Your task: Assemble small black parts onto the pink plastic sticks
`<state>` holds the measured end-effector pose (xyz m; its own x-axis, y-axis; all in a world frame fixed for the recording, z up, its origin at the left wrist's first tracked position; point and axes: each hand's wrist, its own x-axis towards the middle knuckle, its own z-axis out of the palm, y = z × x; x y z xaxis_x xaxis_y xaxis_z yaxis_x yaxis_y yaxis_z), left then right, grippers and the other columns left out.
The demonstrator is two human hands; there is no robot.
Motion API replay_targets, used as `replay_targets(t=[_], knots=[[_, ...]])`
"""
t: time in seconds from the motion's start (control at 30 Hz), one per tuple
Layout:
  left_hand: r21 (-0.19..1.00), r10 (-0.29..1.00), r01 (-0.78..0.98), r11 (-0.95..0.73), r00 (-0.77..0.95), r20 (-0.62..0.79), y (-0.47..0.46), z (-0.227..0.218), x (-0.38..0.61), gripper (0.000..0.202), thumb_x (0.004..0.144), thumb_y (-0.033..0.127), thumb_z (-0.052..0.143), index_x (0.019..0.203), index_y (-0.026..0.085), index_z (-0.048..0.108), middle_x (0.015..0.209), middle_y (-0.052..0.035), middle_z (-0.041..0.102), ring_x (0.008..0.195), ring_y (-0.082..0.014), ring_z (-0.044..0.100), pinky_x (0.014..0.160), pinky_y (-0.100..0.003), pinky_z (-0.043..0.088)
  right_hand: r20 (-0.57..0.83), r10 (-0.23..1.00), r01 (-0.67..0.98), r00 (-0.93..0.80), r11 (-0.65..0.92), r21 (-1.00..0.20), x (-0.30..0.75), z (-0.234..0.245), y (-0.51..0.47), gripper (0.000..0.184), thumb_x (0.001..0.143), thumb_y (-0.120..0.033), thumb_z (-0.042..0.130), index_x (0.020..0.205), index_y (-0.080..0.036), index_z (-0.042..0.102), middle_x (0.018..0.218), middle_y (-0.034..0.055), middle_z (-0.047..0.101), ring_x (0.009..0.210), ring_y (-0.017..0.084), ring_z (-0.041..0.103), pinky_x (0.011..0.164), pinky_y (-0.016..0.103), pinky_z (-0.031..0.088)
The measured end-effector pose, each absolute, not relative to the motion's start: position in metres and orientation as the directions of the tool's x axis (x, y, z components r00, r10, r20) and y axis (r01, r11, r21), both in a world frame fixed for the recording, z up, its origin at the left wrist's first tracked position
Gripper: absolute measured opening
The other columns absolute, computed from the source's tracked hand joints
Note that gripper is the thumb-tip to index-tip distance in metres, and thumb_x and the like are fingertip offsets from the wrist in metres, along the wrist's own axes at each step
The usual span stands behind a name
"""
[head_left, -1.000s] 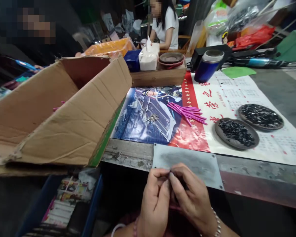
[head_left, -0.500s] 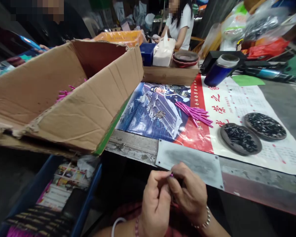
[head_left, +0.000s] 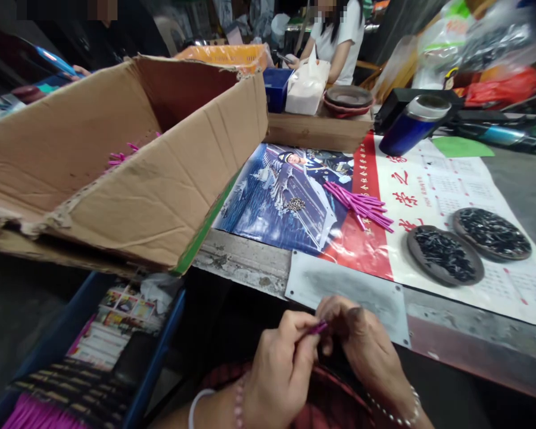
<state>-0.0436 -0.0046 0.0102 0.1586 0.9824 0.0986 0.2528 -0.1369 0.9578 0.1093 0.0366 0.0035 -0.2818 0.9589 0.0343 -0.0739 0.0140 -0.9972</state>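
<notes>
Left hand (head_left: pixel 281 360): pinching a purple stick (head_left: pixel 318 328), thumb and finger, near the gray plate (head_left: pixel 333 286)
Right hand (head_left: pixel 368 342): fingers curled by the stick's tip, can't tell if it's gripping anything tbh
Pink sticks (head_left: pixel 360 205): loose pile on the poster (head_left: pixel 250 214)
Dishes (head_left: pixel 414 256): two, full of black bits (head_left: pixel 442 253)
Cardboard box (head_left: pixel 161 185): off left, more pink sticks (head_left: pixel 118 159) inside

Left hand (head_left: pixel 282 360): in front of the poster (head_left: pixel 368 253), pinching a purple stick (head_left: pixel 316 328)
Right hand (head_left: pixel 364 342): also in front, near the stick's tip (contact unclear)
Pink sticks (head_left: pixel 360 205): on the poster's middle
Cardboard box (head_left: pixel 161 193): left of the poster
Dishes (head_left: pixel 416 262): on its right part
</notes>
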Motion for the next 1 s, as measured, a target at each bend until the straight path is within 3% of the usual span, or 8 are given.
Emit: replay_targets(t=[0.1,0.2,0.5,0.77,0.83,0.9,1.0], knots=[[0.856,0.966,0.452,-0.252,0.169,0.195,-0.003,0.018,-0.053,0.018,0.099,0.011,0.049,0.111,0.022,0.056,0.083,-0.0014,0.074,0.068,-0.0149,0.071,0.064,-0.023,0.052,0.071,0.974,-0.070,-0.213,0.057,-0.996,0.115,0.002,0.035,0.035,0.104,-0.046,0.046,0.091,-0.019,0.064,0.082,0.0016,0.061,0.057,0.011,0.060,0.057,0.024,0.053],[0.758,0.945,0.564,-0.327,0.184,0.271,-0.006,0.021,-0.058,0.014,0.100,0.013,0.049,0.108,0.020,0.057,0.083,-0.0037,0.075,0.071,-0.0177,0.073,0.066,-0.026,0.054,0.089,0.967,0.014,-0.237,0.095,-0.995,0.114,0.005,0.032,0.018,0.102,-0.031,0.054,0.090,-0.021,0.064,0.083,0.0001,0.060,0.058,0.009,0.060,0.056,0.020,0.052],[0.662,0.917,0.635,-0.399,0.258,0.304,-0.012,0.018,-0.065,0.012,0.101,0.013,0.048,0.108,0.017,0.057,0.080,-0.0056,0.072,0.069,-0.0194,0.072,0.065,-0.029,0.054,0.246,0.914,0.300,-0.322,0.345,-0.889,0.108,0.011,0.028,0.019,0.100,-0.017,0.051,0.081,-0.021,0.052,0.071,-0.0019,0.053,0.059,0.011,0.053,0.055,0.022,0.044],[0.646,0.898,0.627,-0.436,0.260,0.354,-0.014,0.014,-0.070,0.013,0.100,0.011,0.046,0.102,0.015,0.058,0.074,-0.0069,0.071,0.064,-0.0204,0.070,0.060,-0.030,0.051,0.201,0.923,0.290,-0.327,0.300,-0.909,0.101,0.011,0.022,0.023,0.100,-0.018,0.052,0.077,-0.022,0.049,0.068,-0.0034,0.052,0.056,0.010,0.051,0.053,0.021,0.043],[0.659,0.896,0.610,-0.440,0.254,0.363,-0.015,0.012,-0.072,0.014,0.100,0.010,0.045,0.101,0.015,0.058,0.075,-0.0075,0.070,0.065,-0.0206,0.069,0.061,-0.030,0.050,0.174,0.934,0.278,-0.313,0.265,-0.923,0.097,0.013,0.021,0.025,0.100,-0.021,0.054,0.075,-0.021,0.051,0.067,-0.0030,0.054,0.055,0.010,0.052,0.052,0.020,0.043],[0.743,0.924,0.549,-0.383,0.221,0.312,-0.016,0.012,-0.074,0.014,0.100,0.011,0.045,0.101,0.015,0.058,0.076,-0.0073,0.070,0.066,-0.0195,0.068,0.061,-0.029,0.048,0.134,0.949,0.227,-0.286,0.202,-0.953,0.092,0.013,0.022,0.026,0.099,-0.024,0.056,0.073,-0.021,0.053,0.066,-0.0030,0.056,0.052,0.009,0.053,0.050,0.020,0.044],[0.964,0.982,0.251,-0.092,0.181,0.047,-0.014,0.014,-0.075,0.014,0.102,0.018,0.045,0.103,0.017,0.058,0.074,-0.0031,0.065,0.062,-0.0143,0.061,0.059,-0.025,0.045,0.086,0.969,0.100,-0.233,0.112,-0.989,0.084,0.012,0.022,0.032,0.102,-0.031,0.051,0.073,-0.020,0.056,0.062,-0.0032,0.057,0.049,0.009,0.056,0.049,0.019,0.047]])
